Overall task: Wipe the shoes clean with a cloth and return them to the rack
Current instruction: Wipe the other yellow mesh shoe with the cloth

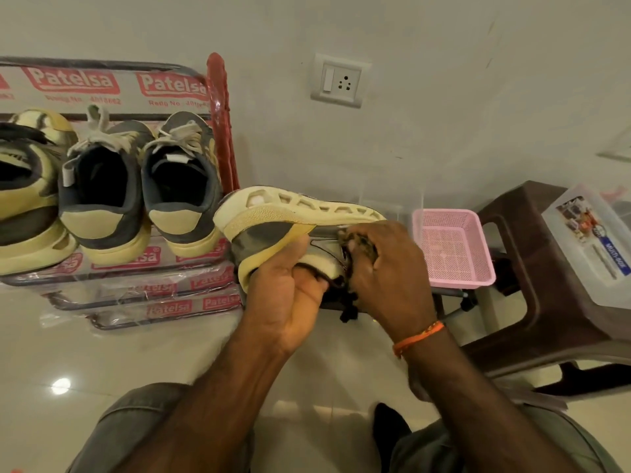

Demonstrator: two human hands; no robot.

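Note:
A cream and grey sneaker (273,216) lies on its side in mid-air at the centre, sole facing away from me. My left hand (290,291) grips it at the heel and collar. My right hand (386,271) holds a dark bunched cloth (358,242) pressed against the shoe's side. To the left stands the shoe rack (218,107) with red posts and plastic-wrapped shelves. On its top shelf sit a grey and cream pair (143,186) with white laces, heels toward me, and part of another cream shoe (24,213) at the far left.
A pink plastic basket (454,247) sits right of the shoe. A brown plastic stool (532,268) carries a clear lidded box (594,240) at the far right. A wall socket (338,80) is above. Glossy tiled floor and my knees lie below.

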